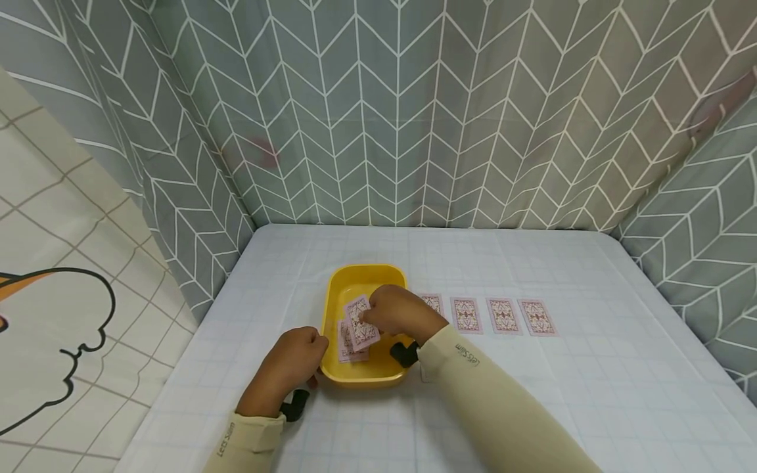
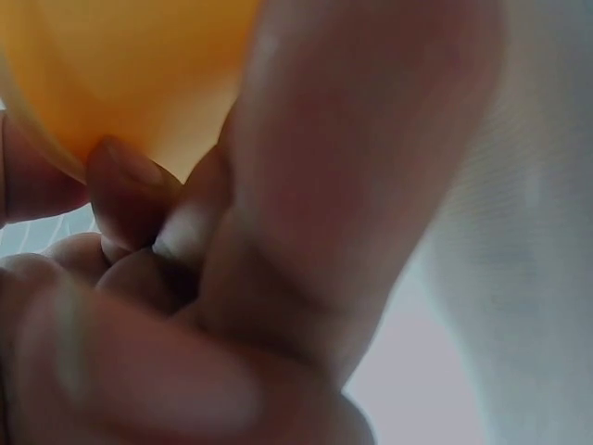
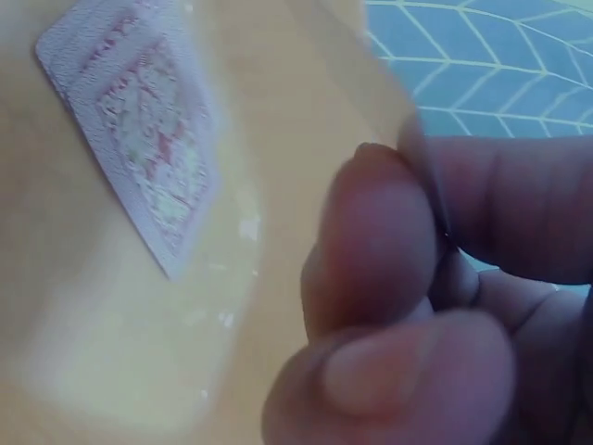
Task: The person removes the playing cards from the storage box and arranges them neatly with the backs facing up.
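My left hand (image 1: 296,358) grips the near left rim of a yellow plastic tray (image 1: 332,289), its fingers curled at the edge in the left wrist view. Over the tray, my right hand (image 1: 399,310) pinches a playing card (image 1: 361,320) by its right side, patterned red-and-white back up. Beneath it, more cards (image 1: 349,353) lie overlapped on the tray floor, backs up; the right wrist view shows these cards (image 3: 153,139) beyond the thumb and fingers.
A row of several face-down playing cards (image 1: 504,316) lies on the white table (image 1: 591,401) right of the tray, the nearest partly behind my right hand. Another card's edge (image 1: 424,374) shows beside my right sleeve. Grey chevron curtains (image 1: 414,118) hang behind the table.
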A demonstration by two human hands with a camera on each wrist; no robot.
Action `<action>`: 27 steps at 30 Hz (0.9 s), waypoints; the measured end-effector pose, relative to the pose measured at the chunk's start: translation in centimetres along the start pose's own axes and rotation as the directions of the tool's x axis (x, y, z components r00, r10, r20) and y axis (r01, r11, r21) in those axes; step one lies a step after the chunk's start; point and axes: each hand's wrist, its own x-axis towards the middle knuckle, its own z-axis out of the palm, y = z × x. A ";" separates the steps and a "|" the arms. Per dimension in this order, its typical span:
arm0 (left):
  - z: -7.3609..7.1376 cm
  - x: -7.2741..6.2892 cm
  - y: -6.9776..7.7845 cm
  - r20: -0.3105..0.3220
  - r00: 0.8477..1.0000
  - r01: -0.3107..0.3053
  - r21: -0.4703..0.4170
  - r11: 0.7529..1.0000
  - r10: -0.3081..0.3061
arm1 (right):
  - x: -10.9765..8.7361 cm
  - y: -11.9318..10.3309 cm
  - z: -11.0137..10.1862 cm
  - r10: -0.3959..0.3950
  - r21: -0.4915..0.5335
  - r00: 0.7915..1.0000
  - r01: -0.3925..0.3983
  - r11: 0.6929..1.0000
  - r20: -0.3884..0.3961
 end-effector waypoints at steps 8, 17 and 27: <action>0.1 0.1 -0.1 0.005 1.000 0.013 0.005 1.000 -0.013 | -1.2 1.1 -1.7 -0.049 -0.009 0.997 0.048 0.999 -0.052; 0.1 0.3 -0.3 0.011 1.000 0.018 -0.008 1.000 -0.018 | -3.8 4.0 -3.9 -0.057 0.041 0.987 0.064 0.997 -0.151; 0.0 0.3 -0.4 0.008 1.000 0.007 -0.018 1.000 -0.007 | -6.3 8.9 -5.5 0.007 0.115 0.983 0.015 0.993 -0.185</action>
